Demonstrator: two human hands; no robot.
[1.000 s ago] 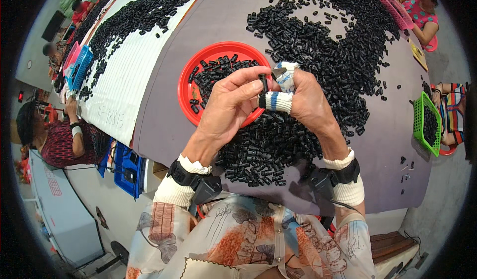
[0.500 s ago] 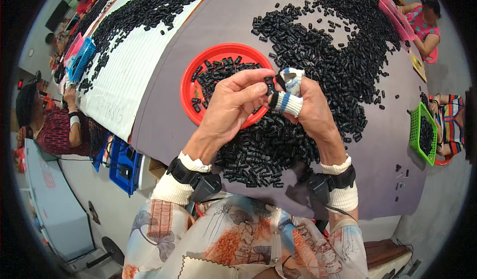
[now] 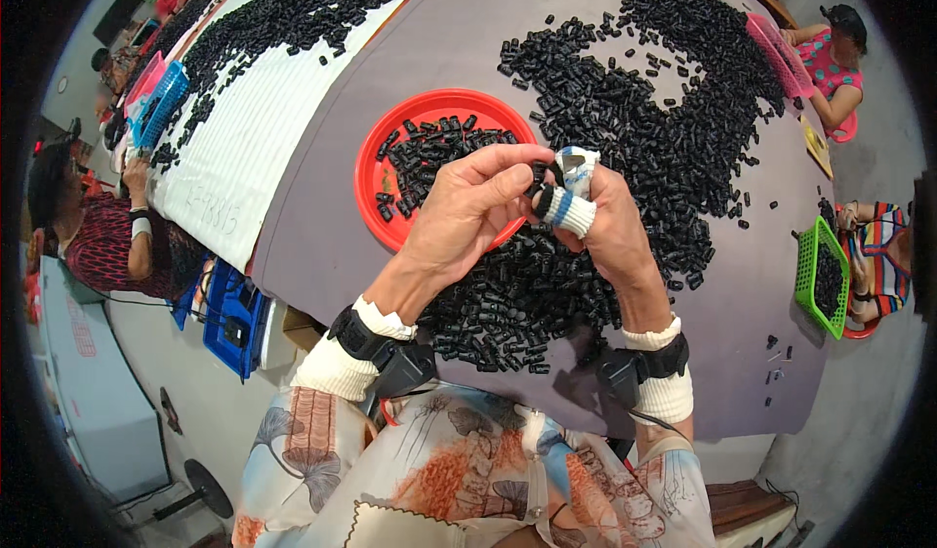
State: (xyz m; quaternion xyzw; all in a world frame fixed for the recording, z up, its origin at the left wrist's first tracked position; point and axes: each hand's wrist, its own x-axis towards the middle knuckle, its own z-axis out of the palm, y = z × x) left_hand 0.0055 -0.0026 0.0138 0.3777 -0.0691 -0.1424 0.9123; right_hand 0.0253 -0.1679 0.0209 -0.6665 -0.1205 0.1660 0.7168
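My left hand (image 3: pixel 471 202) pinches a small black cylindrical plastic part (image 3: pixel 539 179) between thumb and index finger. Against the same part press the covered fingertips of my right hand (image 3: pixel 613 218), closed round its other side. White knit finger covers with blue stripes (image 3: pixel 569 210) wrap the right thumb and index finger. Both hands meet above the right rim of a red round tray (image 3: pixel 383 119), which holds many similar black parts (image 3: pixel 437 153). Under and beyond my hands spreads a large pile of these parts (image 3: pixel 527 299) on the grey tabletop.
A green basket (image 3: pixel 806 273) of black parts stands at the right table edge, beside a seated person. Another person sits by a pink basket (image 3: pixel 781 58) at the far right. At the left, co-workers sit along a white-covered table (image 3: pixel 264 138) near a blue basket (image 3: pixel 159 107).
The black part between my fingers now shows less, more covered by the right fingertips. Both hands stay together in nearly the same place. The view has shifted slightly.
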